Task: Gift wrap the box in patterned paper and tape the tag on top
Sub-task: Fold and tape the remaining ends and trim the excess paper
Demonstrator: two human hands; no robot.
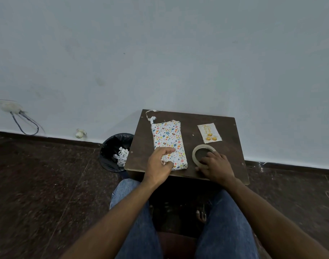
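On the dark table (231, 126), left of centre, the box (168, 141) lies flat and already dressed in patterned paper — its far end looks folded to a point. The left hand (160, 164) hangs over the near end, fingers loosely curled, thumb and forefinger close together; whether they pinch anything I cannot tell. Just right of the box sits the tape roll (202, 153), and the right hand (215, 166) rests on its near rim, fingers curled over the edge. Further back, well apart from the box, the tag (209, 133) waits face up. A loose paper strip (150, 115) curls at the far corner; a bin (111, 146) stands on the floor to the left. My read: wrapping is nearly done and taping is in hand. Next comes pulling a length of tape free — then bringing the tag onto the top.
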